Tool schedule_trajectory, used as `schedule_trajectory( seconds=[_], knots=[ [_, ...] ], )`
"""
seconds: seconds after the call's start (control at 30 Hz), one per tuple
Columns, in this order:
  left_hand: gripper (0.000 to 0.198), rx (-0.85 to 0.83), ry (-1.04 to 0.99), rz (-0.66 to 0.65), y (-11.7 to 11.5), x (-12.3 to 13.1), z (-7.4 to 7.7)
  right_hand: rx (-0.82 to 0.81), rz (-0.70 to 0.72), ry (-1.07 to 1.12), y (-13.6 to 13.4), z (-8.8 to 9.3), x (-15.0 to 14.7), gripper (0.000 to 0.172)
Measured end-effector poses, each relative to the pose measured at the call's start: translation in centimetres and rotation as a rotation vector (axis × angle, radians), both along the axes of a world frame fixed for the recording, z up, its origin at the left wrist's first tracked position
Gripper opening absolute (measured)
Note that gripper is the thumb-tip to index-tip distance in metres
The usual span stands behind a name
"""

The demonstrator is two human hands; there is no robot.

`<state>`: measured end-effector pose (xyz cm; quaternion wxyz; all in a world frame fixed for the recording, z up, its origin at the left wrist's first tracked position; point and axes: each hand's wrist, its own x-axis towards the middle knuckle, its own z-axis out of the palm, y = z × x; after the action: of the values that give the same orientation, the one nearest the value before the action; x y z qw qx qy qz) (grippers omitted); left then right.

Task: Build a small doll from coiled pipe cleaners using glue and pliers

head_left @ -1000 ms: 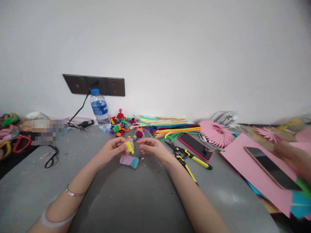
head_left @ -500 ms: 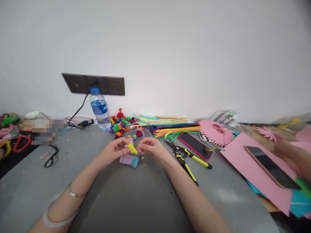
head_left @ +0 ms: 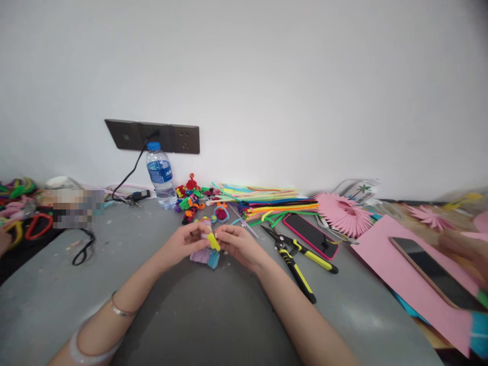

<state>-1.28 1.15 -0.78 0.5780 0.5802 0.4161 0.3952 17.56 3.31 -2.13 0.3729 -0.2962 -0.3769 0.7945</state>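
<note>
Between my hands is a small yellow fuzzy piece (head_left: 213, 242), apparently bent pipe cleaner, with a pale lilac bit at its upper end. My left hand (head_left: 186, 241) pinches it from the left with thumb and fingers. From the right, my right hand (head_left: 240, 246) has its fingertips closed against the piece's upper edge; whether they grip it I cannot tell. Just below my fingers, a lilac and blue fuzzy bundle (head_left: 204, 257) lies on the grey table (head_left: 198, 315), partly covered. Behind the hands sits a blue ring with a red centre (head_left: 221, 214).
Yellow-black pliers (head_left: 292, 259) and a pink-edged phone (head_left: 310, 235) lie right of my hands. Pipe cleaners (head_left: 270, 201), small colourful figures (head_left: 189, 200) and a water bottle (head_left: 160, 178) line the wall. Farther right, another phone rests on pink paper (head_left: 385, 254) near another person's hand (head_left: 463, 251).
My hands have come closer together, and the yellow piece has tipped more steeply downward, now overlapping the lilac and blue bundle. The whole view has shifted slightly.
</note>
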Motion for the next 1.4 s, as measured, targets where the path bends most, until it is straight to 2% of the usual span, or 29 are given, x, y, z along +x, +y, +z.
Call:
schedule_trajectory(
  seconds=[0.33,0.63,0.8,1.03,1.17,1.23,1.4],
  knots=[
    [0.027,0.045,-0.015,-0.021,0.3,-0.2,-0.9,0.002,0.002,-0.012,-0.2,-0.3,-0.1,0.03],
    [0.031,0.003,-0.05,0.014,-0.1,0.1,-0.2,0.005,0.027,0.003,-0.1,-0.3,-0.1,0.031],
    [0.032,0.01,-0.054,0.014,0.0,0.1,-0.3,0.033,0.045,-0.026,0.0,-0.1,0.1,0.031],
    [0.034,-0.005,-0.043,0.093,0.4,-0.5,-0.2,0.278,-0.022,-0.302,1.7,0.1,2.6,0.032],
    [0.033,-0.02,-0.043,0.139,0.7,-1.0,0.0,0.345,0.06,-0.477,2.3,-0.5,3.5,0.032],
    [0.032,-0.013,-0.046,0.15,0.8,-1.3,0.0,0.38,0.089,-0.554,2.4,-0.9,3.5,0.026],
    [0.029,0.02,-0.069,0.167,1.1,-1.9,-0.6,0.516,0.055,-0.703,2.3,-1.5,3.0,0.009]
  ],
)
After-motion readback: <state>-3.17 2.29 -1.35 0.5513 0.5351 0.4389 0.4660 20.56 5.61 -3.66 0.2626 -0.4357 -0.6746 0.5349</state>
